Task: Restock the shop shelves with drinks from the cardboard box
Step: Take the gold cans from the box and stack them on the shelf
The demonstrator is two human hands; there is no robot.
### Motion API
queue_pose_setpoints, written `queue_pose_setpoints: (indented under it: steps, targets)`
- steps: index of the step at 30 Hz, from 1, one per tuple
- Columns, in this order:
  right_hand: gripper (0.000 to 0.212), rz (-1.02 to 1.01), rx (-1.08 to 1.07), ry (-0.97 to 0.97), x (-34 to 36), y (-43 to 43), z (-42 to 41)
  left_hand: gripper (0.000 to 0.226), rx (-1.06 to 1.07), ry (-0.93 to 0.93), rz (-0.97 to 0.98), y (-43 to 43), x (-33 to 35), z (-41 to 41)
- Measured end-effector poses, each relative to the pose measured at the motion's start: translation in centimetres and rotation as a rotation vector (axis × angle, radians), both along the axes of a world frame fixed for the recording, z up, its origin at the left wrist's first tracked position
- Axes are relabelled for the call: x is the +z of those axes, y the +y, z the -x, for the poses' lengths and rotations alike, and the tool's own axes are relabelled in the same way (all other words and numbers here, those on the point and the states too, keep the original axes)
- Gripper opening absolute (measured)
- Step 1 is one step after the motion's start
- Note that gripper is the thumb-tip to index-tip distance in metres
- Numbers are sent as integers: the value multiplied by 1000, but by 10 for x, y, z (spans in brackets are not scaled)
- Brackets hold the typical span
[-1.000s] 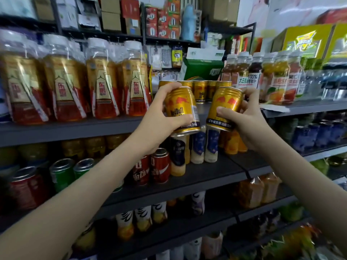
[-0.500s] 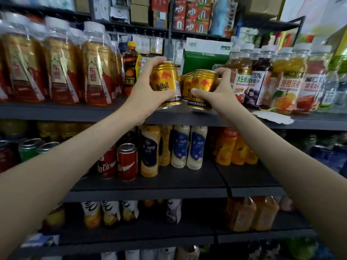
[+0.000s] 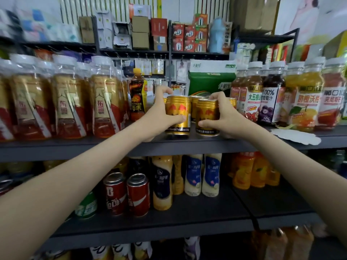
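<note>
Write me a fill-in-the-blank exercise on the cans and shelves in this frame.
The left hand and the right hand each grip one can, ____ cans in all.
The left can and the right can are both ____ in colour.
The carton behind them is white on top and ____ below.
On the lower shelf, the two cans nearest the bottles are ____.
Missing words: two; gold; green; red.
</note>
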State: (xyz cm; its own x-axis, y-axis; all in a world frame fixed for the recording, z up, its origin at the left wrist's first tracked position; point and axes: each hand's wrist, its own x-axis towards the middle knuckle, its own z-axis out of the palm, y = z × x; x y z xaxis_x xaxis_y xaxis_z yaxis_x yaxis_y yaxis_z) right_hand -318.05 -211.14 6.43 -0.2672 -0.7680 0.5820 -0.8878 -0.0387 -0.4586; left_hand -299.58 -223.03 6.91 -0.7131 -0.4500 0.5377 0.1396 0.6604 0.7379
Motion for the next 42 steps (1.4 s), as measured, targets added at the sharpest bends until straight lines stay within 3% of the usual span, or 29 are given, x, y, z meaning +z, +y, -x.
queue_pose_setpoints:
  steps: [3, 21, 25, 36, 42]
  targets:
    - [68, -37, -75, 133, 6, -3, 5, 61, -6, -42, -24, -6, 2, 3]
    - [82, -216, -167, 439, 22, -40, 34, 81, 171, -269, 102, -24, 14, 3]
    - [82, -264, -351, 735, 25, -42, 39, 87, 248, -272, 154, -21, 13, 11]
    - [85, -276, -309, 622, 26, -40, 49, 66, 218, -241, -59, -39, 16, 76]
    - [94, -308, -296, 601, 25, -38, 49, 83, 316, -318, 9, -45, 17, 96]
